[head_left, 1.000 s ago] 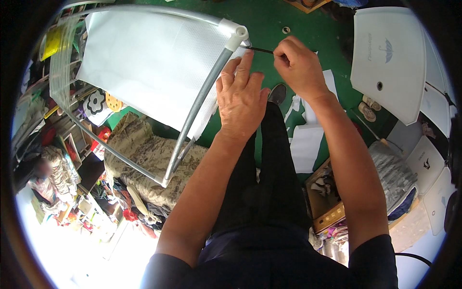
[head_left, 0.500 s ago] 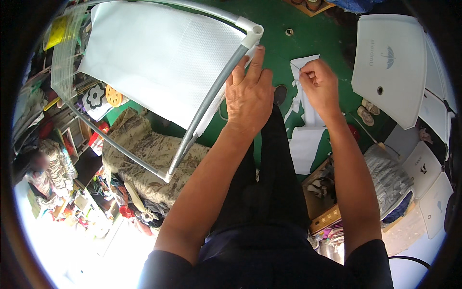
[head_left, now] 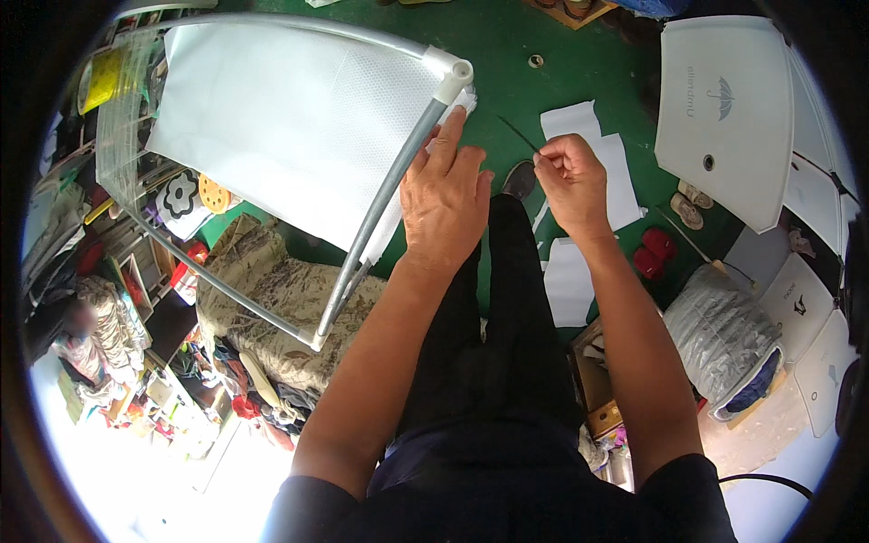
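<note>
My left hand [head_left: 445, 201] lies flat with its fingers stretched along the edge of a white dotted sheet [head_left: 272, 113], just below the corner joint [head_left: 450, 72] of a grey tubular frame [head_left: 387, 185]. The sheet spans the inside of the frame. Away to the right, my right hand [head_left: 572, 185] pinches one end of a thin dark strip [head_left: 519, 134], which looks like a narrow blade; its exact kind is too small to tell. The strip points up and left, apart from the sheet. Beneath the right hand, cut white sheet pieces [head_left: 625, 185] lie on the green floor.
Another white piece [head_left: 568, 285] lies nearer my legs. A camouflage cloth [head_left: 272, 281] is below the frame. To the right are white printed panels [head_left: 724, 109], red shoes [head_left: 654, 252], beige shoes [head_left: 692, 204] and a silver-wrapped bundle [head_left: 720, 330]. A small roll [head_left: 536, 61] stands farther off.
My right hand has moved down and left, away from the white scraps, and the thin dark strip now shows plainly. My left hand and the frame's corner have shifted slightly left and down.
</note>
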`<state>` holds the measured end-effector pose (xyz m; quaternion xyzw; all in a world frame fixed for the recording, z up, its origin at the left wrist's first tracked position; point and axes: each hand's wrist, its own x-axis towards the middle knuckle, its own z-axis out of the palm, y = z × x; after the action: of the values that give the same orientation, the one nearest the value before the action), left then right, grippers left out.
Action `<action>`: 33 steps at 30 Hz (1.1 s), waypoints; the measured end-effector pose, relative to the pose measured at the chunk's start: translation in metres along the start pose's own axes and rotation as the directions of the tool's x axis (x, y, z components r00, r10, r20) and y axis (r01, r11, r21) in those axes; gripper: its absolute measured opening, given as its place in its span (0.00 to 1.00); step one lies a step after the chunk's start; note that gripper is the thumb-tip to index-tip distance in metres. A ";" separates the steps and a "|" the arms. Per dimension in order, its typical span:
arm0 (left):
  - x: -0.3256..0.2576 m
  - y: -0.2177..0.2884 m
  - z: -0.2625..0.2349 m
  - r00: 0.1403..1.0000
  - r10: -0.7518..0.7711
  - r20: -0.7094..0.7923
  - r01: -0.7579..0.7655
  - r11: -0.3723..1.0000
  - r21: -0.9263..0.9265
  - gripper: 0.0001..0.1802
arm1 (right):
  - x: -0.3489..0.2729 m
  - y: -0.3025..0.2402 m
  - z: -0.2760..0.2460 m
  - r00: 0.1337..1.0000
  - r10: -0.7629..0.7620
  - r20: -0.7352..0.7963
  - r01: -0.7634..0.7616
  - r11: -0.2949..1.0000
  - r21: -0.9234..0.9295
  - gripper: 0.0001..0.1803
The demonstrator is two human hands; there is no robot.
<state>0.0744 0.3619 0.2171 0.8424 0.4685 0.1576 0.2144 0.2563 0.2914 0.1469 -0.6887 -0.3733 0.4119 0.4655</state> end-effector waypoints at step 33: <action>-0.005 0.026 -0.011 0.983 -0.185 -0.013 0.176 0.952 -0.249 0.19 | 0.054 -0.034 -0.053 0.995 -0.086 0.059 0.100 0.941 -0.324 0.02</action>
<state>0.0855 0.3473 0.2392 0.7600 0.5240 0.2095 0.3225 0.3213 0.3318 0.1799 -0.7286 -0.4785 0.3370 0.3558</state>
